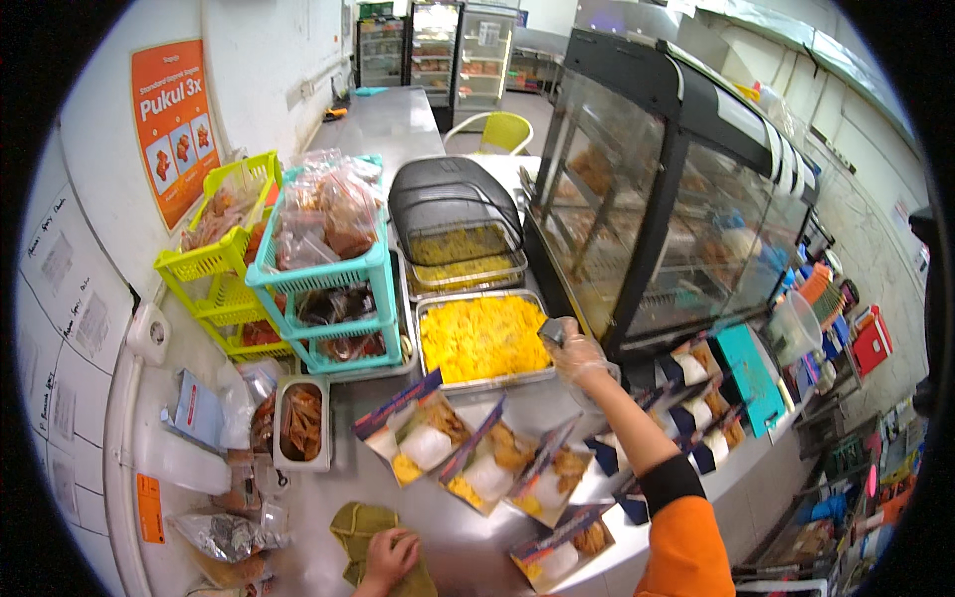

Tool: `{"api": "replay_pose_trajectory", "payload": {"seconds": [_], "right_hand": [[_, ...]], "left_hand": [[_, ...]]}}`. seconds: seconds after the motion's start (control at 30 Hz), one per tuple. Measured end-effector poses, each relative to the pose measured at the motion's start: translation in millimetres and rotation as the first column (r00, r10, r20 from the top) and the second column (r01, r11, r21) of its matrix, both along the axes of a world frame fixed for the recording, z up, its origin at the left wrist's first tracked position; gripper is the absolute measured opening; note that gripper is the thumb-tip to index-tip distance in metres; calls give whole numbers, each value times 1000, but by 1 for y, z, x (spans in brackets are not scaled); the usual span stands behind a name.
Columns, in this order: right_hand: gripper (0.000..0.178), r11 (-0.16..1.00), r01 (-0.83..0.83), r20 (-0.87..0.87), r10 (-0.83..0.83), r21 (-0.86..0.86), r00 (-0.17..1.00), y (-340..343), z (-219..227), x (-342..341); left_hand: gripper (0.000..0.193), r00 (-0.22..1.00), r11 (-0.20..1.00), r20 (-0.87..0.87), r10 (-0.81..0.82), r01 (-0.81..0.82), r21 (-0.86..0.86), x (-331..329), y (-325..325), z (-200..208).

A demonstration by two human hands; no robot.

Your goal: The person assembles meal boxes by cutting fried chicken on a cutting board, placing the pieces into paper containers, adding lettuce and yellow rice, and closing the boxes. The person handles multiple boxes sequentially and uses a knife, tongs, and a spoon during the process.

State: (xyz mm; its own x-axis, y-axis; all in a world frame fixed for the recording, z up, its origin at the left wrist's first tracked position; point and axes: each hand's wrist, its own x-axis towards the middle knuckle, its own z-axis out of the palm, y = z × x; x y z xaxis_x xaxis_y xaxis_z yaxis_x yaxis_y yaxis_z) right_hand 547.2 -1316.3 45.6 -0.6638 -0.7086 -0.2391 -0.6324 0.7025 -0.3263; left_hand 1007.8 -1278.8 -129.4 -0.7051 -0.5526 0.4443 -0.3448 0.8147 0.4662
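Observation:
My right hand (577, 358), in a clear plastic glove, is closed on a small grey metal utensil (550, 332) at the right rim of a metal tray (497, 384); its exact kind is unclear. Bright yellow scrambled-egg-like food (477, 336) fills that tray. At the near left, my left hand (392, 559) lies with bent fingers gripping an olive-green cloth (356, 527). Between the hands stand several open meal boxes (423, 438) with white rice (426, 447), brown fried pieces and a little yellow food. More boxes (557, 553) are under and beyond my right forearm.
Stacked turquoise baskets (388, 284) with bagged food stand left of the trays. A black mesh cover (448, 189) leans over a second tray. A glass display case (617, 199) rises at the right. A metal container (304, 453) of brown pieces sits at the left.

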Motion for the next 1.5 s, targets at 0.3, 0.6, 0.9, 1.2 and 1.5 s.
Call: {"api": "replay_pose_trajectory", "payload": {"seconds": [0.3, 0.6, 0.9, 1.2, 1.5], "right_hand": [[91, 948, -51, -237, 130, 315, 963, -85, -113, -37], [55, 948, -119, -149, 168, 294, 974, -106, -123, -33], [88, 995, 80, 429, -98, 59, 898, -114, -117, -59], [85, 902, -248, -67, 289, 354, 955, -109, -100, 9], [72, 964, -228, 286, 258, -133, 923, -125, -129, -34]], "left_hand": [[19, 973, 987, 176, 148, -156, 36, 19, -1, -13], [20, 972, 990, 190, 135, -138, 3, 23, -2, -19], [21, 988, 994, 115, 106, -107, 2, 19, -3, -15], [21, 972, 991, 190, 135, -137, -3, 20, -3, -15], [17, 982, 990, 128, 142, -141, -13, 15, -4, -6]]}}
